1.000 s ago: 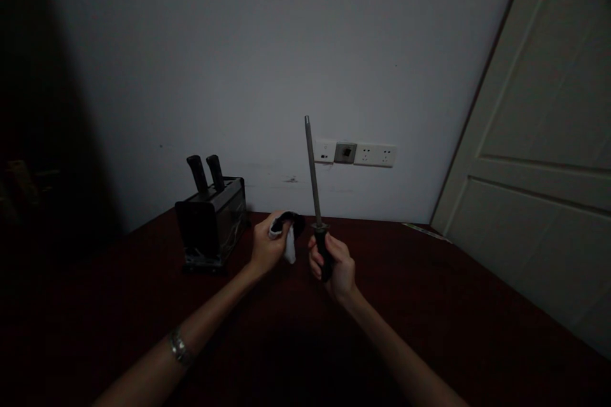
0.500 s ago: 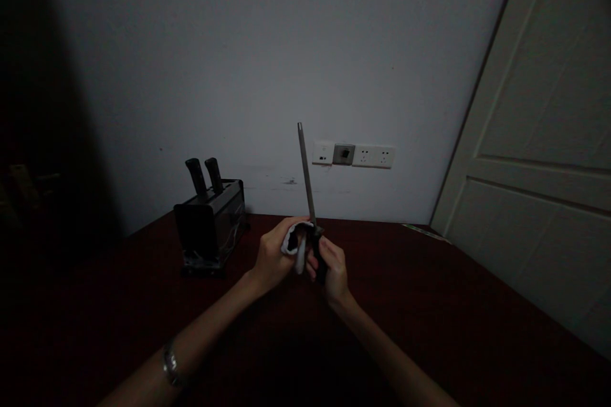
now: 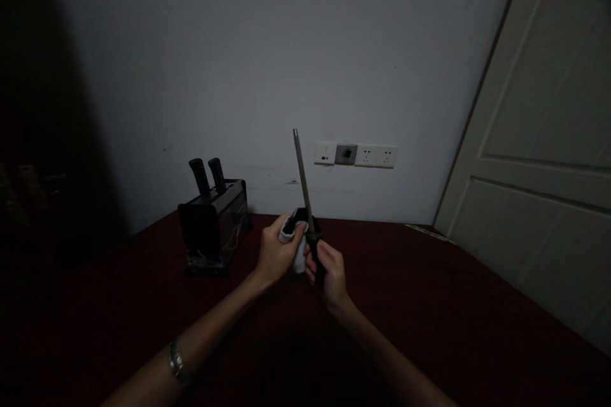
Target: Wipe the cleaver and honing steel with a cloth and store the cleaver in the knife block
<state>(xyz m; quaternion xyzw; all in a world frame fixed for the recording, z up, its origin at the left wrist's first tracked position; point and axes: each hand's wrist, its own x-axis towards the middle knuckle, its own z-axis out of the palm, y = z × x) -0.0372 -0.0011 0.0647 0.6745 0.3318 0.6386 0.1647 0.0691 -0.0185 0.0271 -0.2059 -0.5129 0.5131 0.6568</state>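
My right hand (image 3: pixel 329 270) is wrapped round the black handle of a sharpening steel (image 3: pixel 302 175), whose grey rod points up and leans slightly left. In my left hand (image 3: pixel 278 253) is a bunched white and black cloth (image 3: pixel 299 261), pinched under the thumb. The cloth lies against the lower end of the rod, beside the handle's top. Part of the handle is hidden by my right fingers.
A dark knife block (image 3: pixel 210 229) with two black-handled knives (image 3: pixel 209 177) stands on the dark red table (image 3: pixel 382 292) to the left. Behind, the wall carries a row of sockets (image 3: pixel 356 154). A white panelled door (image 3: pixel 534 159) is at the right.
My left thumb has come over the front of the cloth, and the cloth has shifted against the rod's base. The steel has tilted a little more to the left.
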